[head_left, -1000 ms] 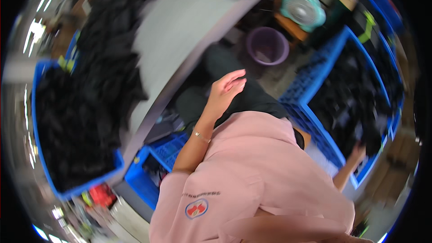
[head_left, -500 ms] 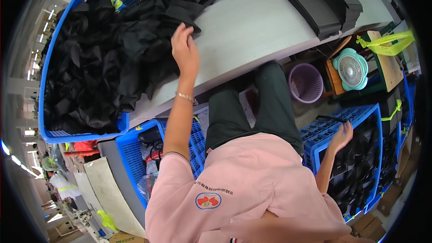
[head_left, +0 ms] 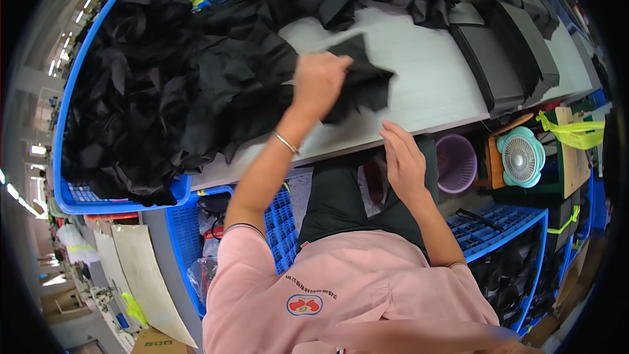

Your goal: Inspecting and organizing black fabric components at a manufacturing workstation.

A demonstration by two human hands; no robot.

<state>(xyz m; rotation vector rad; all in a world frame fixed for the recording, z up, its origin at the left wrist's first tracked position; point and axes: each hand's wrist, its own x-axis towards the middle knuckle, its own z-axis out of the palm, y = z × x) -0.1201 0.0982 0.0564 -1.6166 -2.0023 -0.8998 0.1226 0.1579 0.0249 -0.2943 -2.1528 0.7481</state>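
Observation:
My left hand (head_left: 320, 82) is closed on a black fabric piece (head_left: 368, 84), held over the pale worktable (head_left: 419, 59) and slightly smeared by motion. Close to the table's near edge, my right hand (head_left: 404, 160) hangs with its fingers stretched out and nothing in them. Loose black fabric pieces (head_left: 229, 59) lie heaped to the left of my left hand. They run over from a big blue basket (head_left: 124, 206) onto the tabletop. Neat stacks of black cut pieces (head_left: 495, 69) stand at the table's right end.
Below the table are a purple bin (head_left: 457, 164) and a turquoise fan (head_left: 522, 157). A blue crate (head_left: 501, 236) holding black pieces stands at my right, another blue crate (head_left: 183, 249) at my left. A yellow-green strip (head_left: 576, 133) hangs at far right.
My left hand has moved right from the heap's edge, drawing a black fabric piece along. My right hand has come from above the right crate to the table edge.

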